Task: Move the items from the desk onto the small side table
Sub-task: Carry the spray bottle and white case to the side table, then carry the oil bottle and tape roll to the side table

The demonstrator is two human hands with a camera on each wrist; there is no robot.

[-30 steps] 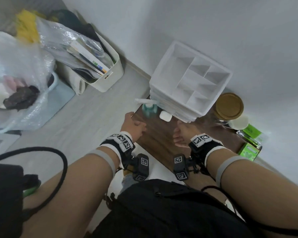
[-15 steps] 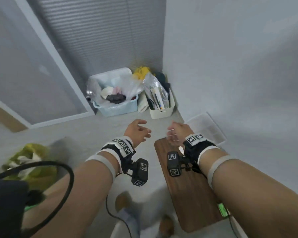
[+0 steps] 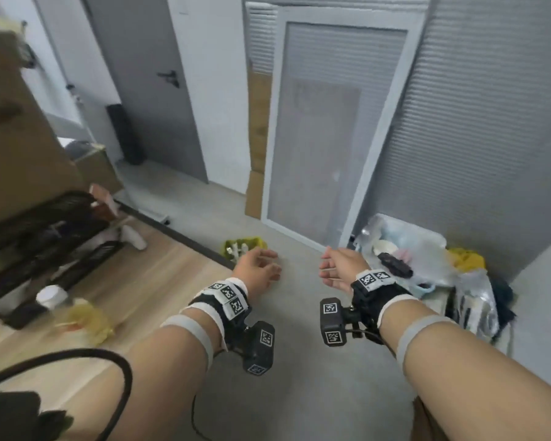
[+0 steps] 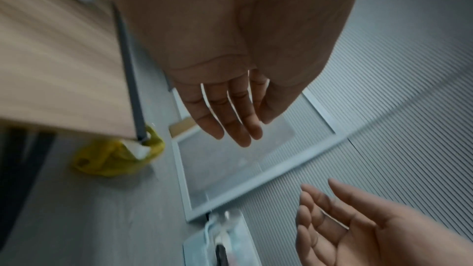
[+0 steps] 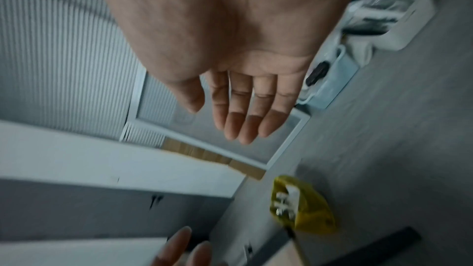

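My left hand [image 3: 261, 268] and right hand [image 3: 337, 268] hang in the air over the grey floor, palms facing each other. The fingers are relaxed and hold nothing. The left wrist view shows the left hand [image 4: 230, 120] with straight, empty fingers and the right hand [image 4: 358, 230] open below it. In the right wrist view the right hand [image 5: 245, 116] is likewise empty. A brown sliver [image 3: 425, 421] under my right forearm looks like the side table's corner. No desk and no desk items are in view.
A blue basket of plastic bags [image 3: 404, 259] and a white bin [image 3: 477, 300] stand at the right wall. A yellow bag [image 3: 242, 246] lies ahead on the floor. A framed screen [image 3: 325, 138] leans on the wall. A black rack [image 3: 45, 237] and cardboard box [image 3: 16, 128] fill the left.
The view has swung left, away from the side table with the white organizer, toward the room. Both hands have come off the table and now hang empty in the air.
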